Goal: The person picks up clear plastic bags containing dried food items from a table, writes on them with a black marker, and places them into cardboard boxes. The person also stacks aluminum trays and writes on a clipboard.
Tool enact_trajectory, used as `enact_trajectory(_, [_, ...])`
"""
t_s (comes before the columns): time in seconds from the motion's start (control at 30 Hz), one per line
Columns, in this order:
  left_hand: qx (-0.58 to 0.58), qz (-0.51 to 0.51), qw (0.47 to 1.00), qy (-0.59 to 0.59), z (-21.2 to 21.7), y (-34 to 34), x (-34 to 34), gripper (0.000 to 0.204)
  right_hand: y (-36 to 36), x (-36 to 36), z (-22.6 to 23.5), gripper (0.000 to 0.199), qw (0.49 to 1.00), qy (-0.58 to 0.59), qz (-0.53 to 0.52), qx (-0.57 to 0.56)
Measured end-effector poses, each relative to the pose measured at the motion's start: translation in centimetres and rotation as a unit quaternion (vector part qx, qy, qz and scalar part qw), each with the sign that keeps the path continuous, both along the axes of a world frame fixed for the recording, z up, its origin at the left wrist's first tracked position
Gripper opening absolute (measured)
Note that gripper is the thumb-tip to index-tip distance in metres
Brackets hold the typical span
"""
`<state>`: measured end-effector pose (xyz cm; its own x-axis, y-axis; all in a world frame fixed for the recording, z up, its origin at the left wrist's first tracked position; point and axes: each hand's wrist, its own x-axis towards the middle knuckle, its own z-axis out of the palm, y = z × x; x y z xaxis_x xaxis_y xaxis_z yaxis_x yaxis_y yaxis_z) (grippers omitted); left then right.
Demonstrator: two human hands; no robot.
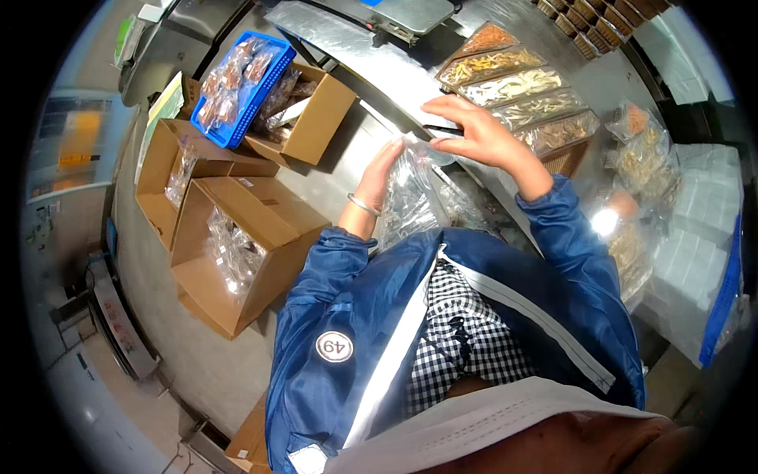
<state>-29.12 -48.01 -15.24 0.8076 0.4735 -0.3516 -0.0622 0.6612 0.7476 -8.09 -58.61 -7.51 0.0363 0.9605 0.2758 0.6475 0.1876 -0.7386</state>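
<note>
A clear plastic bag (412, 197) hangs in front of my jacket, its mouth gathered near my hands. My left hand (382, 175), with a bangle at the wrist, is closed on the bag's upper left edge; its thumb is hard to see. My right hand (483, 136) is by the other side of the mouth, fingers stretched and apart, the thumb close to the film. Just beyond the right hand, on the metal table, stand slanted rows of dried food strips (517, 88) in orange, yellow, pale and brown.
On the left are open cardboard boxes (260, 207) of clear-wrapped packets and a blue basket (272, 85) of bagged brown pieces. A scale-like metal device (414, 16) stands on the table (339, 35). Filled clear bags (643, 158) and stacked clear packaging (699, 237) are at right.
</note>
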Motion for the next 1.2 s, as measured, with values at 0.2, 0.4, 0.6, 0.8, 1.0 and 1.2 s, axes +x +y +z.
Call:
enact_trajectory(0.2, [-0.043,-0.029,0.999,0.013,0.9,0.5,0.4,0.036,-1.4,-1.9,-2.4,0.023,0.953,0.160,-0.046,-0.254])
enact_trajectory(0.4, [0.018,-0.054,0.998,0.014,0.7,0.9,0.5,0.047,-3.8,-7.6,-3.7,0.021,0.946,0.222,-0.101,-0.213])
enact_trajectory(0.6, [0.051,0.001,0.998,0.049,-0.6,2.9,1.2,0.034,-4.0,-6.5,-5.3,0.035,0.967,0.236,-0.020,-0.089])
enact_trajectory(0.8, [-0.064,0.142,0.987,0.031,-0.3,6.7,3.5,0.033,-4.9,-5.8,-4.5,0.038,0.965,0.230,-0.092,-0.087])
enact_trajectory(1.0, [-0.081,0.198,0.977,-0.005,0.1,7.0,6.5,0.041,-5.4,-2.7,-4.7,0.028,0.966,0.179,-0.187,-0.003])
enact_trajectory(1.2, [-0.091,0.268,0.959,0.008,-1.4,5.4,7.6,0.049,-4.3,-4.7,-5.7,0.016,0.923,0.075,-0.375,0.042])
